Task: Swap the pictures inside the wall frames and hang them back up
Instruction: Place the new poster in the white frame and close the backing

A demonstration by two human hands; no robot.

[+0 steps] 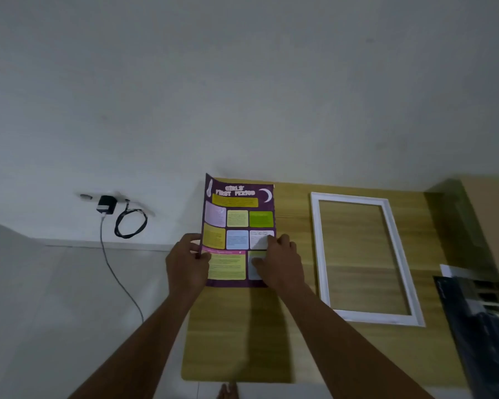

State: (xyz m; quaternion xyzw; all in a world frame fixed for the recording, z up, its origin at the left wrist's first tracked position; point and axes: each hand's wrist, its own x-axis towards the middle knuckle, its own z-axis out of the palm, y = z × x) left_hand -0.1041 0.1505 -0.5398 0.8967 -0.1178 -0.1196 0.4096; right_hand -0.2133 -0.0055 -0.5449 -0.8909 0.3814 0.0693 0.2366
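Right now I see the poster (pixel 236 226), a purple sheet with coloured text panels, over the left part of the wooden bench (pixel 228 341), its far end reaching the wall. The left hand (pixel 186 266) pinches the sheet's left edge, thumb on the printed face and fingers curled behind. The right hand (pixel 277 263) lies on the lower right of the print, fingers (pixel 271 240) and thumb fairly straight on top of it; I cannot tell whether anything is tucked under that edge. The poster's top left corner looks lifted off the wood.

Just beside the poster, to its right and apart from it, a white frame (pixel 322 254) lies flat on the bench, with the wood grain showing through its opening. Farther right, a dark picture (pixel 484 326) lies at the bench's edge, with a white sheet (pixel 455 270) at its top and a brown board (pixel 484 214) beyond.

Off to the left, a black charger (pixel 106 204) sits in a socket strip low on the wall, its cable (pixel 121 283) trailing across the floor. A bare foot (pixel 228 391) shows at the bottom.
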